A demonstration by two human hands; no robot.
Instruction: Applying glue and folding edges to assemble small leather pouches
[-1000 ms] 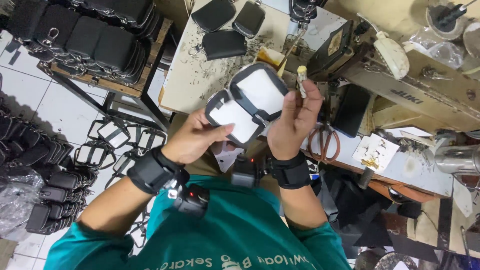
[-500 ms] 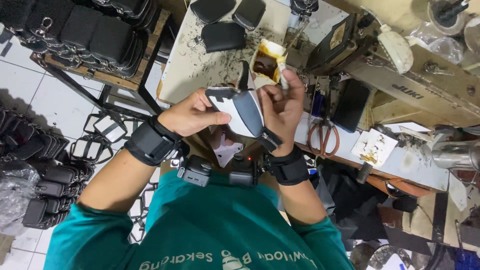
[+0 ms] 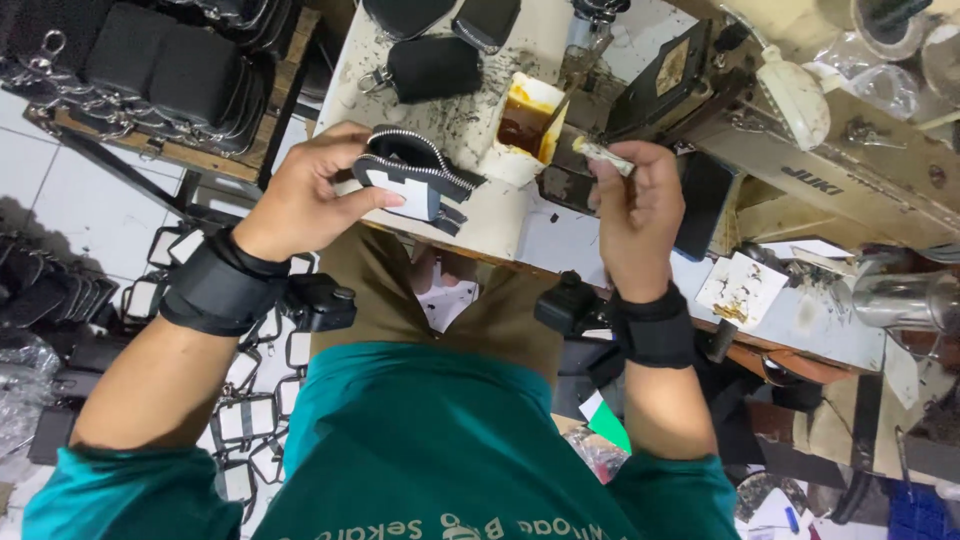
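- My left hand held the small black zippered pouch with white lining in a closed grip, just above the near edge of the stained white counter.
- My right hand pinched a short glue-smeared brush near the small open tub of amber glue.
- I judged it best to load little glue and keep the pouch edge steady (drips would spoil the lining).
- Counted: one pouch in hand, three finished black pouches farther back, one tub, one brush.
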